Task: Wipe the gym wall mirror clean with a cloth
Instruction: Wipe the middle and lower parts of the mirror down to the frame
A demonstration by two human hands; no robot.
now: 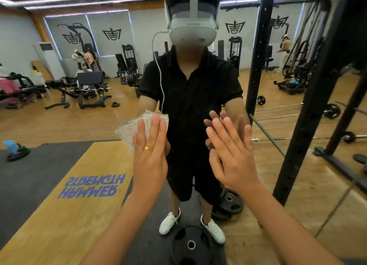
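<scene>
The cloth is a pale, folded rag, soft, light and limp. It has no stiffness of its own, so it wipes only where a palm backs it, and loose corners will likely drag or flap. Bunched folds give grip, so it is best handled under a flat palm with the folds kept beneath the fingers rather than pinched at an edge. The mirror is hard, smooth and slick glass. It should take firm, even pressure, though a damp rag could skid on it. The cloth sits against the glass at about chest height, left of the person's reflection. The left hand, a ring on one finger, lies over it with fingers straight and together, pressing it flat rather than clutching it. Folds stick out above and left of the fingers. The right hand is open too, fingers straight and slightly spread, holding nothing, raised to the glass beside the left hand. Its reflection sits very close, but whether it touches I cannot tell. Both forearms reach forward and up, wrists roughly in line.
</scene>
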